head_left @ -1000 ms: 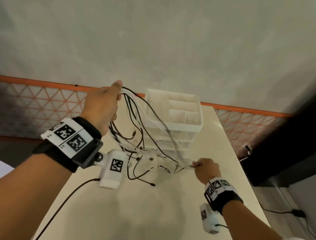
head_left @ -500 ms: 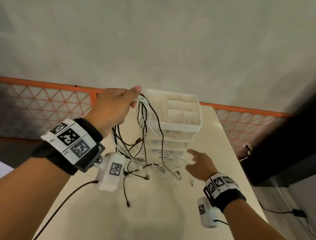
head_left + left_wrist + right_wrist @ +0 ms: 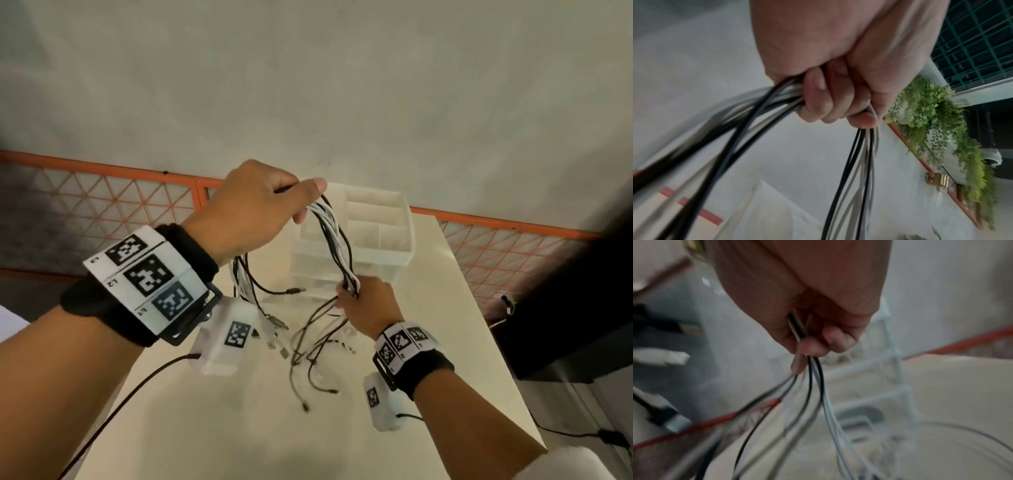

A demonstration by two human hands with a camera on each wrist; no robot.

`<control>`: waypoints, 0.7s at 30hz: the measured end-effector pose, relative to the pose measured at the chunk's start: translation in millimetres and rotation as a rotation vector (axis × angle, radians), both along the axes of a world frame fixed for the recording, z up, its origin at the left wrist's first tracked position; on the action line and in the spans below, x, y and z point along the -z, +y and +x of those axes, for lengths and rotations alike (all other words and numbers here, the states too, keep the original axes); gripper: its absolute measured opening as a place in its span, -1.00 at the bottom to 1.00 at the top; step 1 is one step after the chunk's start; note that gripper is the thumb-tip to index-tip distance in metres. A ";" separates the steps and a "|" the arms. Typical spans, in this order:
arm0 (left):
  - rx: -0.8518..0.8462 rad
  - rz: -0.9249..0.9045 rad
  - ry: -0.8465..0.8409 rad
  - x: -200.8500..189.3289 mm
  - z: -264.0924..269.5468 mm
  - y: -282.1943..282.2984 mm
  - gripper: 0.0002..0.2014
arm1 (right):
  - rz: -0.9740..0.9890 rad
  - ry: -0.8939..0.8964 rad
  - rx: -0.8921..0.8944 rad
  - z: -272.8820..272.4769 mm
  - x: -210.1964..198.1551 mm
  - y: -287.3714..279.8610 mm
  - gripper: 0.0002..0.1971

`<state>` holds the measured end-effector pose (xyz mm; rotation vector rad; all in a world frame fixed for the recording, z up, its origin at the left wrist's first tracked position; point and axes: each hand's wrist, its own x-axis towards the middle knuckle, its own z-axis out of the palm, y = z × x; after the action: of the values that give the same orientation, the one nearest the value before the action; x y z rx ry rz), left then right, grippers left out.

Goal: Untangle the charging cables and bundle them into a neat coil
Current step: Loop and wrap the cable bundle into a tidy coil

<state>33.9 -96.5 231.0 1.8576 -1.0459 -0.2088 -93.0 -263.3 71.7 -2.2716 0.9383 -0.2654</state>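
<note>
1. Behind the cream table stood a grey wall, with an orange lattice railing running along its base; a white drawer organizer sat at the table's far edge.
2. The cables, black and white together, arched in the air above the table's middle, in front of the organizer.
3. The left hand was raised highest, fingers curled round the top of the bundle, thumb pointing toward the organizer.
4. The right hand was lower and closer to the table's right edge, fist closed on the bundle's lower end.
5. Loose ends with plugs hung below both hands, and several trailed onto the tabletop between the wrists.
6. The left wrist view showed what the head view could not: the left hand had all fingers wrapped tight, with the cables leaving the fist in 2 groups, and green hanging plants beyond.
7. The right wrist view, blurred, showed the right hand pinching the cables between thumb and curled fingers, strands fanning downward toward the organizer.
</note>
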 end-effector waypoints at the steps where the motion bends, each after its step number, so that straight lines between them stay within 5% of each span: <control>1: -0.025 -0.014 0.001 -1.9 3.4 2.2 -0.51 | 0.057 0.048 0.035 -7.0 11.5 -5.6 -0.77; 4: -0.053 -0.019 0.020 -0.8 7.1 4.8 -0.50 | 0.209 0.102 0.144 -23.5 29.9 -18.0 -0.78; 8: -0.075 -0.094 0.144 5.8 5.9 -0.4 -0.50 | 0.173 0.054 0.262 -28.5 37.0 -39.2 -0.82; 14: -0.093 -0.212 0.267 9.8 5.3 -11.4 -0.49 | 0.252 0.343 0.353 -51.1 65.6 -43.6 -0.76; 17: -0.103 -0.206 0.259 11.8 5.1 -12.7 -0.49 | 0.192 0.273 0.423 -54.9 62.5 -54.8 -0.81; 21: -0.134 -0.288 0.319 3.0 6.6 -15.1 -0.56 | 0.078 0.443 0.336 -74.0 68.7 -61.8 -0.70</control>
<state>40.5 -111.6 228.0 1.5642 -0.6902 -0.2517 -167.0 -325.1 3.0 -2.1302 1.5328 0.1402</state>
